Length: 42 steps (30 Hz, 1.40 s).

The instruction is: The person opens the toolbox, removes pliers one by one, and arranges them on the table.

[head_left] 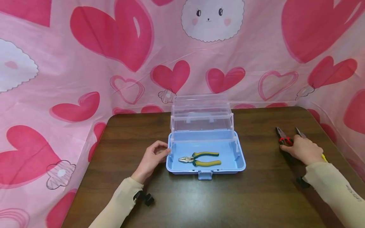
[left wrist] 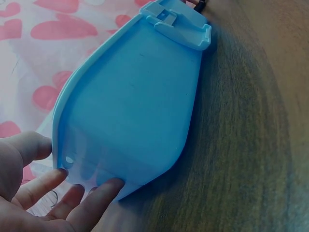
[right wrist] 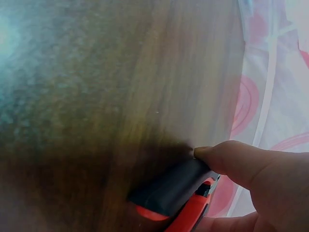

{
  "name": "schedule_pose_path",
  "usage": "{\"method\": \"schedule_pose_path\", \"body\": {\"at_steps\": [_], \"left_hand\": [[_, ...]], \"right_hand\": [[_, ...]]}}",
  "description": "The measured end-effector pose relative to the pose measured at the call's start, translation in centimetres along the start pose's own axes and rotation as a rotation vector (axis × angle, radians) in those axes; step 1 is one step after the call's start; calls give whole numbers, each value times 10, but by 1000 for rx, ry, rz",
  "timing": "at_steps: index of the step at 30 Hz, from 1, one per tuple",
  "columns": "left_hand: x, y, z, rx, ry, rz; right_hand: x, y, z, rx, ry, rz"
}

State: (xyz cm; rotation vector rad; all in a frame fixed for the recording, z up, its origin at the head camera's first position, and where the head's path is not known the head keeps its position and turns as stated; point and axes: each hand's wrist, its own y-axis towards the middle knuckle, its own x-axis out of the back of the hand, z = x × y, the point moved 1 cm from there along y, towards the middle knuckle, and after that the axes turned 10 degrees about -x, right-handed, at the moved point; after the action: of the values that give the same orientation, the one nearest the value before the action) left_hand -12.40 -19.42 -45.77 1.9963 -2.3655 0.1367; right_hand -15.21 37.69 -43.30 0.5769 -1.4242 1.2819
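A blue toolbox (head_left: 239, 164) with raised clear trays stands open on the table. Inside it lies a pair of pliers (head_left: 206, 163) with yellow-green handles. My left hand (head_left: 151, 160) holds the box's left end, thumb at the rim and fingertips against the outer wall (left wrist: 130, 106). Over on the right side of the table, my right hand (head_left: 305, 149) grips red-and-black pliers (head_left: 282, 134) by the handles, their jaws pointing away from me. The thumb presses on one dark handle (right wrist: 174, 186). Partly hidden beneath that hand is another tool (head_left: 324, 157) with a yellow handle and metal tip.
The brown wooden table (head_left: 256, 199) reaches back to a pink heart-patterned cloth (head_left: 128, 85). The clear trays (head_left: 202, 117) rise over the rear of the box. On its front side sits a blue latch (head_left: 205, 175).
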Motion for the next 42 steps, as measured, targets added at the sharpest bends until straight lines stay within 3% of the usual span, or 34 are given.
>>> {"method": "schedule_pose_path", "body": {"at_steps": [10, 22, 27, 31, 37, 42], "left_hand": [[1, -1, -2, 3, -20, 4], [2, -1, -1, 2, -2, 2], [1, -1, -1, 16, 6, -7], [1, -1, -1, 11, 7, -9], [1, -1, 0, 1, 10, -2], [0, -1, -1, 0, 13, -6]], "right_hand": [[-10, -7, -3, 86, 30, -147], [-7, -11, -4, 100, 28, -127], [-7, -13, -2, 119, 21, -162], [-6, -21, 9, 166, 11, -223], [-2, -37, 36, 300, 55, -340], [5, -53, 62, 361, 104, -323]]}}
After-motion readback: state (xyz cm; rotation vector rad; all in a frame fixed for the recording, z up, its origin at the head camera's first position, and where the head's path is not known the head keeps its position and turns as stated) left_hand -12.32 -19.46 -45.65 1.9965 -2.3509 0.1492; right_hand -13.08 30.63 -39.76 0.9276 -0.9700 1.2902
